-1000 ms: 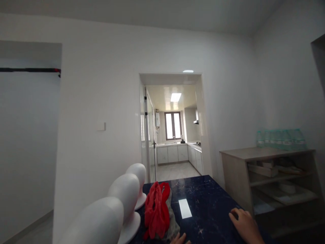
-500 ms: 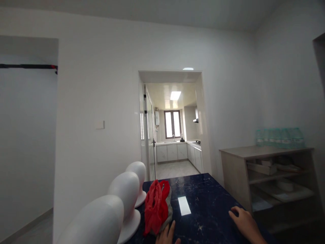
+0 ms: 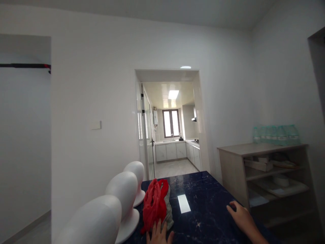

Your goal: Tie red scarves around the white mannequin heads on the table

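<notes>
Along the bench's (image 3: 203, 203) left edge stand three white foam heads (image 3: 124, 200) in a row, bases flat, so they stay upright w/o support. Just right of them lies the red cloth (image 3: 153, 206) bunched over a grey one, heaped loose rather than folded. Your left hand (image 3: 158, 234) rests w/ fingers spread on the heap's near end, grip open, pinning not pinching. Your right hand (image 3: 241, 218) lies flat on the bench, well apart, open too, prob. bracing you.
</notes>
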Tool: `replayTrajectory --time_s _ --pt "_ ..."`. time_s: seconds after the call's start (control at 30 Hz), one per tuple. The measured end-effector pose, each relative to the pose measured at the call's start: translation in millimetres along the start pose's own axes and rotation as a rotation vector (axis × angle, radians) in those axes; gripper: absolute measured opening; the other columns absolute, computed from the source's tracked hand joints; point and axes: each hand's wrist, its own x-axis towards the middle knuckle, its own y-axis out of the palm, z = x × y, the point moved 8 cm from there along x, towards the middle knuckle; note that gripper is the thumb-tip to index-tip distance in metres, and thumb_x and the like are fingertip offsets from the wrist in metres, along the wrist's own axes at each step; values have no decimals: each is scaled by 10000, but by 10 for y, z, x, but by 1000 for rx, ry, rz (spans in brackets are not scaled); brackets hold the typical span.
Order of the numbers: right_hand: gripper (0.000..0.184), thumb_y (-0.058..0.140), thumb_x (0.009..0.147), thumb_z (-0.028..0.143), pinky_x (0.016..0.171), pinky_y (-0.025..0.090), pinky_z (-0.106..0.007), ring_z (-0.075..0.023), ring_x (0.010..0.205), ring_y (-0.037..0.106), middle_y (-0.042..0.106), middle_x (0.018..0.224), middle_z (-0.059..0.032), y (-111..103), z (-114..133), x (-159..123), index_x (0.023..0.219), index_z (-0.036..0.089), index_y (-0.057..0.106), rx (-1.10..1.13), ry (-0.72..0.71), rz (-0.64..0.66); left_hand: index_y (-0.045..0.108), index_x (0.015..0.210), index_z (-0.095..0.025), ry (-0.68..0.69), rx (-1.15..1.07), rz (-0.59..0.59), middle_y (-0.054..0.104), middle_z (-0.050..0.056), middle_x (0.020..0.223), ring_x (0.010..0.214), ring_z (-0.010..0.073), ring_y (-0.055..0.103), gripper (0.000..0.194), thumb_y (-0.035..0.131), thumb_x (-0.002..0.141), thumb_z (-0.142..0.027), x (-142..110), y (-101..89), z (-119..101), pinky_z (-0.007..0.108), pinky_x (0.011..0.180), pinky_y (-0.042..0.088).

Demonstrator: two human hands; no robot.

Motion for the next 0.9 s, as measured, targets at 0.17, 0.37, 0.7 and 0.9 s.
replayTrajectory --time_s 0.17,0.37,0.7,0.9 --pt "473 505 944 568 1010 587 -420 -334 1192 764 842 1229 -132 -13 13 -16 1155 227 756 7 7 -6 505 1611 -152 -32 47 45 409 178 1743 1636 382 349 704 303 1051 -527 123 -157 98 565 1343 290" --pt "492 503 944 564 1018 577 -438 -346 1189 758 835 1237 -152 -7 -12 7 1165 202 752 18 0 -13 501 1614 -170 -10 60 35 377 188 1755 1646 371 324 681 317 1056 -514 47 -267 128 546 1347 283" --pt "492 472 953 541 1055 559 -428 -340 1195 753 826 1244 -164 4 -64 32 1163 186 741 25 -17 -47 617 1544 -288 336 -124 206 509 107 1680 1577 390 459 628 561 968 -532 -50 274 -326 565 1307 401" --pt "477 480 937 518 1046 566 -424 -343 1172 763 832 1224 -163 4 -51 24 1147 184 749 14 -26 -44 666 1498 -288 342 -179 156 568 70 1650 1535 338 531 565 517 998 -505 -142 67 -306 477 1308 426"
